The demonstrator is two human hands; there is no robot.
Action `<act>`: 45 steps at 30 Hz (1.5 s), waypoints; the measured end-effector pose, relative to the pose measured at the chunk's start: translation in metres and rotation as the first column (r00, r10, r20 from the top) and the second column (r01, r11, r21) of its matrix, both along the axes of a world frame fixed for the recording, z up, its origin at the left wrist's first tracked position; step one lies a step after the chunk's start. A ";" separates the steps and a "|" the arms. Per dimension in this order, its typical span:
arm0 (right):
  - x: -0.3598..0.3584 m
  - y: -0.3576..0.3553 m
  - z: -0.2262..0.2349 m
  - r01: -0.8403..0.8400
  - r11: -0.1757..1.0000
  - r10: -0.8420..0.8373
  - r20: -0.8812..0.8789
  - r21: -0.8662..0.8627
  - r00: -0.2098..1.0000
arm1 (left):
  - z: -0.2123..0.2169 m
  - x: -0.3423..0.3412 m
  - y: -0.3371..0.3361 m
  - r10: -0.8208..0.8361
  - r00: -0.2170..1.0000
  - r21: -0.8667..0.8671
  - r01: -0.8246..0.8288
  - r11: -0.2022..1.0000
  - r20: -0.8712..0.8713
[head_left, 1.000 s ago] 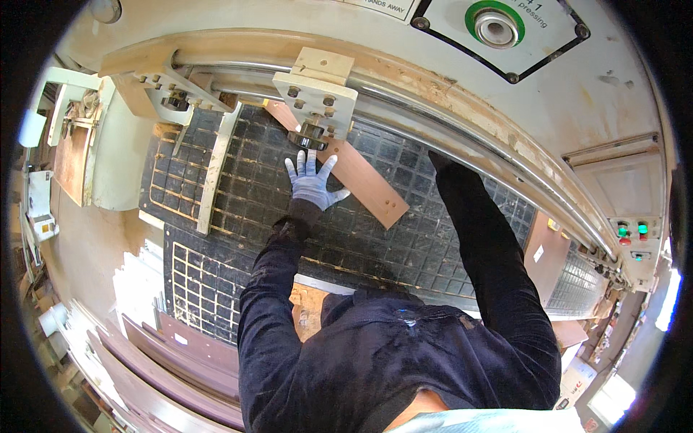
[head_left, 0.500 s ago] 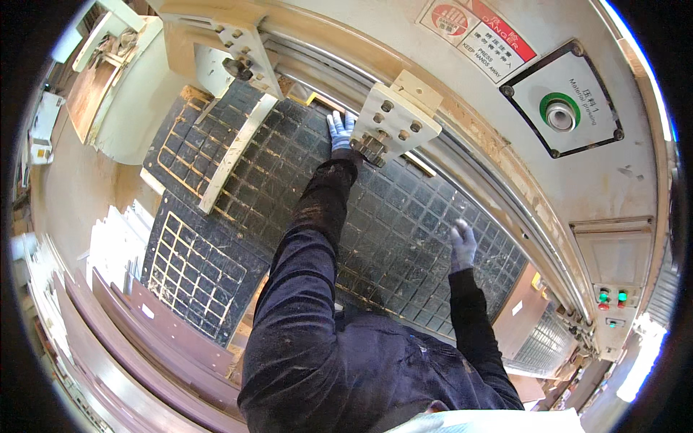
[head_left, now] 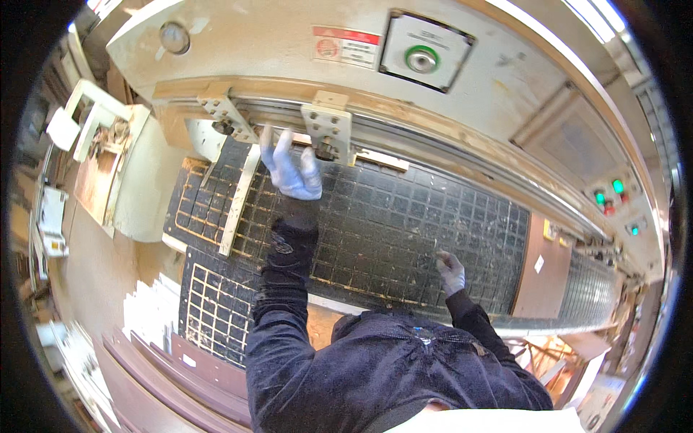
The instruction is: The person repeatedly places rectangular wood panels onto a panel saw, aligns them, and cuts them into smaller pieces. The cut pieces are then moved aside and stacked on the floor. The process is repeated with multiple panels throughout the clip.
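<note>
My left hand, in a pale blue-and-white glove, is raised with its fingers spread and nothing in it. It hovers beside a bolted metal bracket under the machine's beam. A second bolted bracket hangs to its left. Below lies a black machine bed cut into a grid of grooves. Over the bed's near middle is my gloved right hand, empty, its fingers loosely bent. A pale strip crosses the bed left of my left hand.
A brown panel lies across the bed at the right. The machine's front runs along the far side, with a green-ringed button and lit green buttons. Brown boards are stacked at the lower left.
My left hand has lifted off the far edge of the bed and come to the bracket's left side. The right hand has drawn nearer my body. The view has turned and shifted.
</note>
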State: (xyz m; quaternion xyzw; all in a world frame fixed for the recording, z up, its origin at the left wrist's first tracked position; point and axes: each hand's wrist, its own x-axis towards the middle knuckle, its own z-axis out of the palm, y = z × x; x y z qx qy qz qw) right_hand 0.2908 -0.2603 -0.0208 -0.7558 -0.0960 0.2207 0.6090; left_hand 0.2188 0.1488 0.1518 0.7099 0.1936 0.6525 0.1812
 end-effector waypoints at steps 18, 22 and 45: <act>-0.106 -0.108 0.033 0.214 0.923 -0.218 0.025 -0.319 0.976 | 0.038 0.046 -0.156 -0.172 0.762 0.348 0.469 0.812 -0.624; -0.127 -0.136 0.023 0.262 0.924 -0.274 -0.004 -0.279 0.962 | -0.081 0.015 -0.232 -0.271 0.119 -0.153 0.585 0.797 -0.955; -0.235 -0.508 -0.025 0.621 0.775 -0.632 -0.174 -0.120 0.755 | -0.211 -0.005 -0.533 -0.192 -0.001 -0.184 0.280 0.942 -0.981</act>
